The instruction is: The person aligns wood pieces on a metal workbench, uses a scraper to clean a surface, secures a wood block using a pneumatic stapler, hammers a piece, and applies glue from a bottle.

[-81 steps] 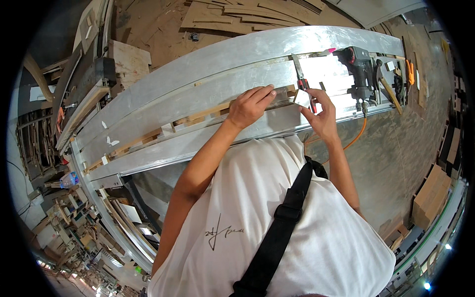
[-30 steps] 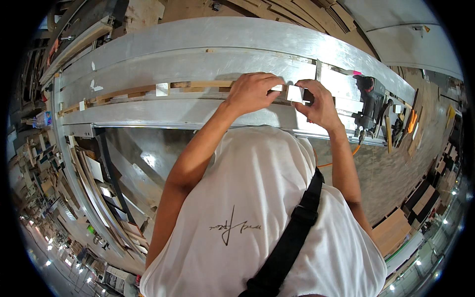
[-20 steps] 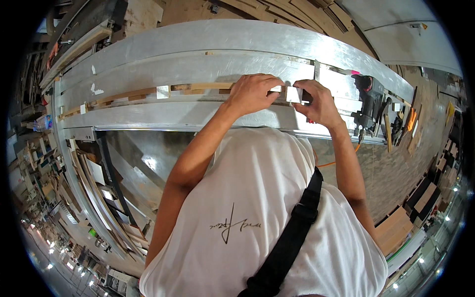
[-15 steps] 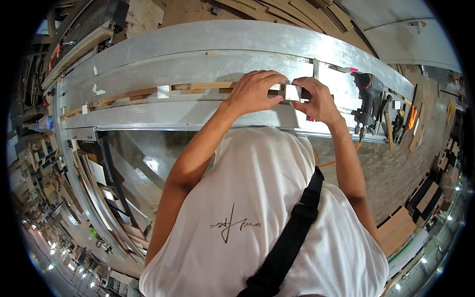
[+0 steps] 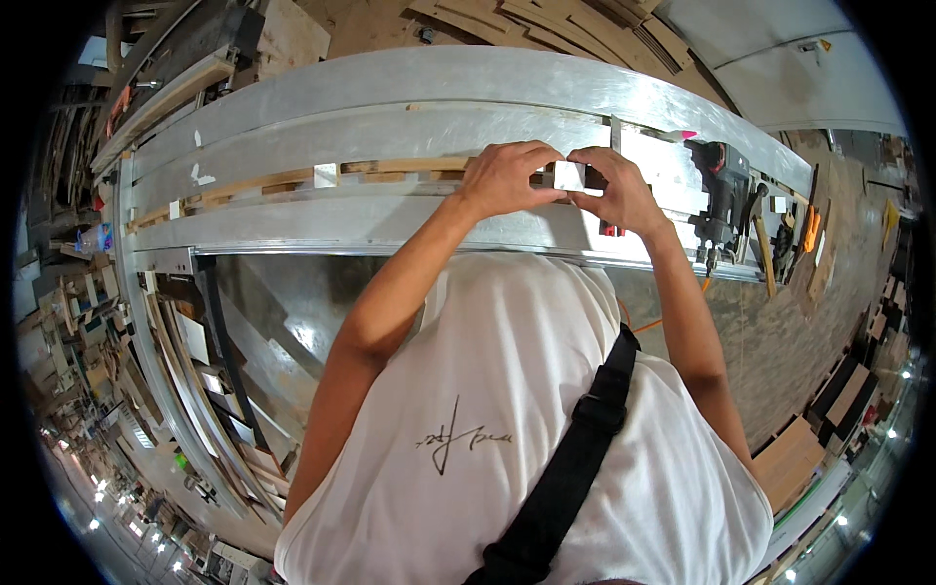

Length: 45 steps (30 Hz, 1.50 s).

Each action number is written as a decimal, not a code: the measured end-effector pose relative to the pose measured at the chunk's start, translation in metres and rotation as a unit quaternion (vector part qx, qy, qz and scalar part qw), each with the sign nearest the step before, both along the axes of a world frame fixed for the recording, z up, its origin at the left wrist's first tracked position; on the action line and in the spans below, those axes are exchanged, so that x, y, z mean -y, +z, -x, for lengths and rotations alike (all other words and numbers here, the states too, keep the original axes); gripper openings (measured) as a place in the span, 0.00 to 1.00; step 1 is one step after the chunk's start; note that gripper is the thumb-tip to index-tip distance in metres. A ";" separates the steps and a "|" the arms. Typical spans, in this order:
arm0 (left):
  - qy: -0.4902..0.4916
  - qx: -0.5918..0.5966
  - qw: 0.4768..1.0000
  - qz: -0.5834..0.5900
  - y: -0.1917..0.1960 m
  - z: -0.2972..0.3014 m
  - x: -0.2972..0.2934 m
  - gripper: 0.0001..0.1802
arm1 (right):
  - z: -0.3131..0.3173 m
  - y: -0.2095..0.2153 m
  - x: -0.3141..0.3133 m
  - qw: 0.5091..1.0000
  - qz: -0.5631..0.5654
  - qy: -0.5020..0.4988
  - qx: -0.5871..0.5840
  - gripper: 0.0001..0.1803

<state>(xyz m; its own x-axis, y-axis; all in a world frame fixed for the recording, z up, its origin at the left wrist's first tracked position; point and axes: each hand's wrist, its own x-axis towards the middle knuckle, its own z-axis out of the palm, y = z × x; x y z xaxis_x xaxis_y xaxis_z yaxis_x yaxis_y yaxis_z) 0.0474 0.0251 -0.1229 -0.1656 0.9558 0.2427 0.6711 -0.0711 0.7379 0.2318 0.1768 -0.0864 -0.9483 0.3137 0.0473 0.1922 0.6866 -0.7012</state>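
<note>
A small white square piece (image 5: 568,176) sits on the long wooden strip (image 5: 405,166) that lies along the metal bench. My left hand (image 5: 509,179) is curled at its left side, with fingertips at the far edge and thumb at the near edge. From the right side, my right hand (image 5: 622,193) pinches the same piece in a like way. The exact finger contact is partly hidden. Farther left on the strip are another white square (image 5: 326,175) and a smaller white piece (image 5: 175,210).
On the bench's right lie a black power drill (image 5: 720,190), a hammer (image 5: 761,239), a pink-tipped marker (image 5: 680,136) and an orange-handled tool (image 5: 811,228). A red tool (image 5: 610,230) shows under my right hand. Wooden boards (image 5: 546,34) lie beyond the bench.
The white square piece has shifted slightly left along the strip, and my right hand has moved left with it. My fingertips are now closer together around it. The view has tilted a little.
</note>
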 end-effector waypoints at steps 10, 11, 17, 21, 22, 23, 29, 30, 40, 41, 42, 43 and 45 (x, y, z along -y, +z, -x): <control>0.003 0.002 1.000 0.005 -0.001 0.001 -0.004 0.22 | -0.005 -0.014 -0.004 0.999 0.007 -0.004 -0.037 0.29; 0.006 0.006 1.000 0.005 -0.001 0.001 -0.003 0.22 | -0.005 -0.015 -0.004 0.999 0.007 -0.004 -0.037 0.29; -0.002 0.031 0.998 0.053 0.006 0.003 -0.003 0.24 | -0.003 -0.012 -0.004 0.999 0.021 -0.013 -0.025 0.27; -0.006 0.028 0.996 0.081 0.011 0.008 0.001 0.27 | 0.000 -0.010 -0.006 0.999 0.028 -0.006 -0.020 0.28; -0.017 0.036 0.997 0.062 0.008 0.011 0.000 0.28 | 0.001 -0.010 -0.006 0.999 0.031 -0.005 -0.015 0.28; -0.028 0.045 0.998 0.043 0.006 0.013 0.000 0.30 | 0.001 -0.010 -0.006 0.999 0.032 -0.002 -0.011 0.28; -0.014 -0.039 0.998 0.051 0.001 0.021 0.006 0.22 | 0.004 -0.006 -0.005 1.000 0.013 -0.009 0.003 0.27; -0.014 -0.038 0.998 0.051 0.002 0.026 0.008 0.22 | 0.004 -0.004 -0.004 1.000 0.025 -0.013 0.013 0.27; 0.011 -0.058 0.987 0.151 0.006 0.040 0.020 0.10 | 0.003 -0.003 -0.004 1.000 0.010 -0.010 0.025 0.28; 0.013 -0.055 0.986 0.157 0.006 0.039 0.020 0.10 | 0.002 -0.004 -0.004 1.000 0.010 -0.010 0.026 0.28; 0.013 -0.054 0.986 0.157 0.007 0.039 0.021 0.10 | 0.001 -0.004 -0.004 1.000 0.003 -0.007 0.030 0.28; 0.018 -0.054 0.986 0.157 0.008 0.039 0.021 0.10 | 0.001 -0.004 -0.004 0.999 -0.005 -0.003 0.034 0.29; 0.023 -0.052 0.986 0.157 0.009 0.038 0.022 0.10 | 0.001 -0.005 -0.002 0.999 -0.021 -0.004 0.025 0.29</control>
